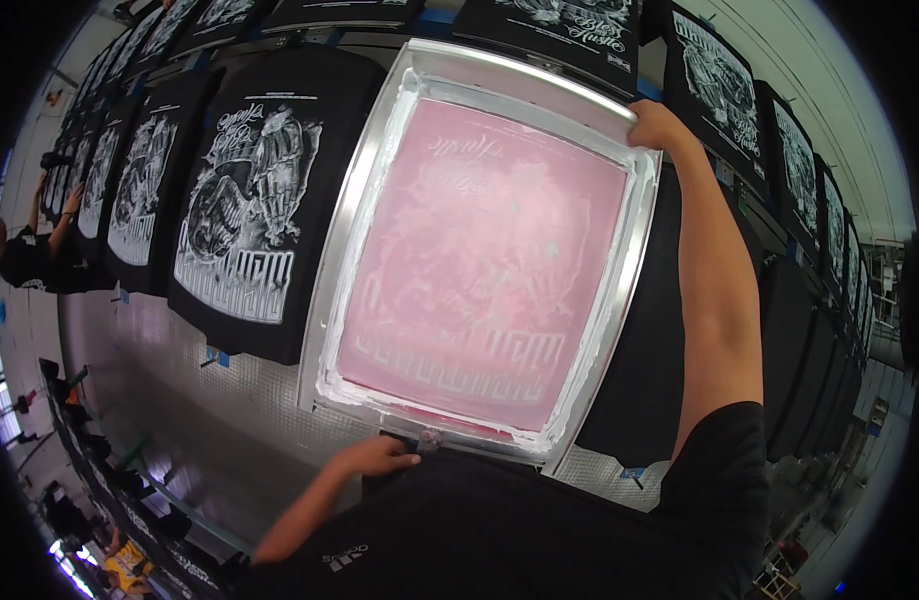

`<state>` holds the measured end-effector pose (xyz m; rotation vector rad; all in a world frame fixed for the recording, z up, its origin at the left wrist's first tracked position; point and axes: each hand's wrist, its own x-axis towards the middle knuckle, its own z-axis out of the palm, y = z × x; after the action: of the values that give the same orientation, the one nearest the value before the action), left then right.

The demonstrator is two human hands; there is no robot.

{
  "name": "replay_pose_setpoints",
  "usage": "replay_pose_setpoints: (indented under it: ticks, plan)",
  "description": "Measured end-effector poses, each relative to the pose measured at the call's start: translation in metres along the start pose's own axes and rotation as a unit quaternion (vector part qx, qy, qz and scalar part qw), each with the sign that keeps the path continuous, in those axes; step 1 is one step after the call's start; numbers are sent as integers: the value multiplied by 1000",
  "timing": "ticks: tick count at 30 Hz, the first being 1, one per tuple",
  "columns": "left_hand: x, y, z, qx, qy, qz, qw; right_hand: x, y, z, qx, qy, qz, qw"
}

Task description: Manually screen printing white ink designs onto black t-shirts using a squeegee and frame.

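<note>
A metal-framed printing screen (495,270) with pink mesh and a faint reversed design lies tilted in front of me. White ink or tape lines the inside of its frame. My right hand (660,126) reaches up and wraps round the far right corner of this frame. Down at the near edge, my left hand (372,457) is closed beside a small greyish knob (431,438), against something black; what its fingers hold is hidden. Under the screen's right side, a plain black shirt (635,340) shows.
Printed black shirts (248,200) lie on boards in a row to the left, with more (718,85) at the far right. A grey metal surface (210,400) lies below them. Another person (55,255) stands at the far left, hands at a shirt. A person in yellow (127,565) is lower left.
</note>
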<state>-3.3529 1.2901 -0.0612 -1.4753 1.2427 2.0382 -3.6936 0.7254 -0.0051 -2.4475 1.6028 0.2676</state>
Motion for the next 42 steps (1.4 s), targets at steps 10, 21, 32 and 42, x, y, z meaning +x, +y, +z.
replay_pose_setpoints:
  ticks: [10,21,32,42]
  plan:
    - [49,-55,56,-156,72,153,973,1,-101,18,34,53,-21,998]
    - [58,-54,56,-107,118,242,957,-337,-246,129,100,68,-50,991]
    - [45,-37,64,175,295,135,930,-478,-325,157,155,90,-44,983]
    - [-47,-73,26,-90,577,148,798,-484,-172,144,196,41,74,977]
